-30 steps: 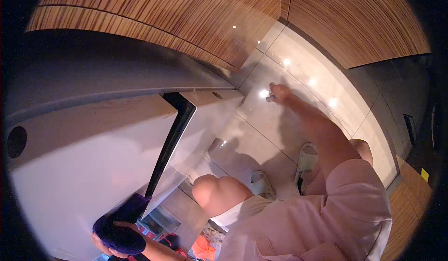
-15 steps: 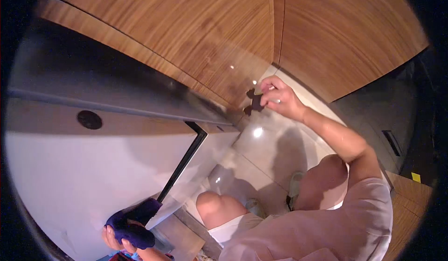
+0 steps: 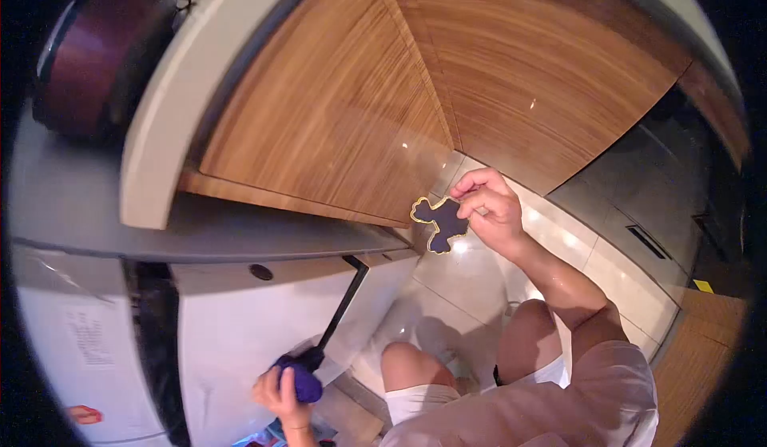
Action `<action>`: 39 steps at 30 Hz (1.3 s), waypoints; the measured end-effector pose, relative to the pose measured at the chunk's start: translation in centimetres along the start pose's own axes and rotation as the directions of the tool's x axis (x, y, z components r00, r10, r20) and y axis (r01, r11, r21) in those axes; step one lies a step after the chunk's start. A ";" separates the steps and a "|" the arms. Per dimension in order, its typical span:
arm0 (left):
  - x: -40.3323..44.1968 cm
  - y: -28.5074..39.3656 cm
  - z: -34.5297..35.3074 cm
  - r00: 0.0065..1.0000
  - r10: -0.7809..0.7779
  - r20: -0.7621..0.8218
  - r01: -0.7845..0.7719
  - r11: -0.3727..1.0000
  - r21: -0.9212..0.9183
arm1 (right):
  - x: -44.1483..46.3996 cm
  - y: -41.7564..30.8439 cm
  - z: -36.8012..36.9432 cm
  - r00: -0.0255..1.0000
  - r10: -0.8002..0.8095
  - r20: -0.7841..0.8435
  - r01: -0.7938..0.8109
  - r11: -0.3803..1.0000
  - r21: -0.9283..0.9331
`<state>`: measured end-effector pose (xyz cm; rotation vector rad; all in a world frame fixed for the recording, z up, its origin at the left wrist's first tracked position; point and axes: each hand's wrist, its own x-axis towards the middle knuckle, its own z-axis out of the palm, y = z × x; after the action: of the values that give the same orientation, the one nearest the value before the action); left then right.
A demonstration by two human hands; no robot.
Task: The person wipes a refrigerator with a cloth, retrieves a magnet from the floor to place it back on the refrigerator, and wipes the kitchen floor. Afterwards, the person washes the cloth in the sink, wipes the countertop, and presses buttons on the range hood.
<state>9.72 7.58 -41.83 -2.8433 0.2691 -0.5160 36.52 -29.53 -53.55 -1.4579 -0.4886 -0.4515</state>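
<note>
The right hand (image 3: 491,207), just right of the frame's centre, pinched a flat, dark cutout (image 3: 447,219) with a yellow-gold edge between thumb and fingers. The cutout, its lobes pointing left and down, was held up in front of the tiled floor (image 3: 463,275) and the foot of a wooden panel (image 3: 319,103). At the lower left, the left hand (image 3: 280,393) gripped a bunched purple cloth (image 3: 305,383) against a white-fronted unit (image 3: 232,311), near the lower end of a slanting black strip (image 3: 343,303). The person's bent knees showed at the lower centre. Farther out, a second wooden panel (image 3: 551,55) filled the upper right, a dark reddish cylindrical object (image 3: 96,71) stood at the upper left, and a small yellow tag (image 3: 703,286) showed at the right edge.
</note>
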 end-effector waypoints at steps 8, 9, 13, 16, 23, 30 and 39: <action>6.1 6.3 -8.5 0.631 -0.119 0.767 0.775 0.138 -0.617 | 4.6 -13.7 -0.4 0.969 0.246 -0.018 -0.236 0.948 0.212; 6.6 6.3 -9.5 0.617 0.021 0.787 0.787 0.015 -0.617 | 5.1 -15.7 -0.2 0.941 0.337 0.010 -0.321 0.888 0.330; 9.9 7.6 -16.6 0.589 0.337 0.734 0.802 -0.140 -0.580 | 8.4 -25.8 -0.7 0.698 0.670 0.252 -0.711 0.611 0.347; 10.3 7.8 -20.8 0.577 0.307 0.757 0.803 -0.384 -0.456 | 11.3 -34.0 -0.5 0.610 0.734 0.299 -0.779 0.488 0.393; 17.5 5.9 -34.1 0.660 0.385 0.645 0.751 -0.318 -0.578 | 16.4 -48.8 0.2 0.695 0.633 0.342 -0.716 0.564 0.412; 19.8 4.2 -44.8 0.839 0.159 0.521 0.544 -0.238 -0.805 | 22.1 -58.5 0.9 0.665 0.464 0.585 -0.637 0.761 0.120; 18.2 2.5 -48.5 0.941 0.031 0.338 0.336 -0.235 -0.912 | 24.0 -63.2 6.0 0.527 0.368 0.766 -0.377 0.909 -0.178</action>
<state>8.43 -8.48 7.43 -4.6407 0.3688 0.4176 20.12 -27.47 12.30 -1.6571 -0.8424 0.6096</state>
